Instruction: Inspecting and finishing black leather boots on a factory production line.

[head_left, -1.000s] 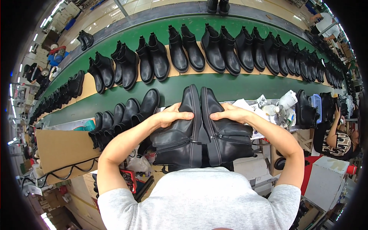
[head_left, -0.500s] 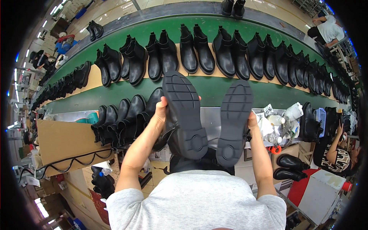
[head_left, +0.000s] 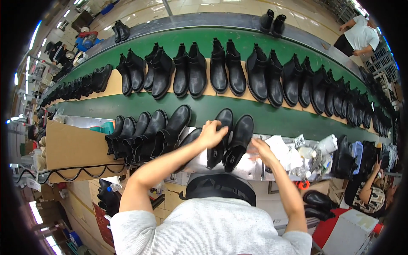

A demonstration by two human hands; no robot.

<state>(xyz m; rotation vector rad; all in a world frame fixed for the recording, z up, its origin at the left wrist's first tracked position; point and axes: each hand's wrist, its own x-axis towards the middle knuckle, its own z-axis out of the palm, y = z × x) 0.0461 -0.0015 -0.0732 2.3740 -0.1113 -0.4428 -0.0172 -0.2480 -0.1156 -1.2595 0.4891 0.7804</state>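
Observation:
Two black ankle boots stand side by side in front of me, soles down and toes pointing away, across the metal ledge and the green belt's near edge. My left hand (head_left: 212, 134) lies over the left boot (head_left: 225, 120), its fingers loosely bent and apart. Just right of the right boot (head_left: 243, 128), my right hand (head_left: 262, 151) is open and slightly blurred, with its fingers spread and holding nothing. Beside my left forearm, several more black boots (head_left: 177, 120) lean in a row, and the forearm partly hides the nearest one.
A long row of black boots (head_left: 197, 72) stands on cardboard along the green belt (head_left: 204, 105). White paper (head_left: 276, 146) and plastic bottles (head_left: 307, 152) lie to the right. A cardboard panel (head_left: 78, 146) stands left. One person (head_left: 361, 36) is at the far right, another (head_left: 367, 191) nearer.
The two boots were raised in my hands with their soles showing. They now stand upright on the ledge and belt edge. My right hand has come off its boot; my left grip has loosened.

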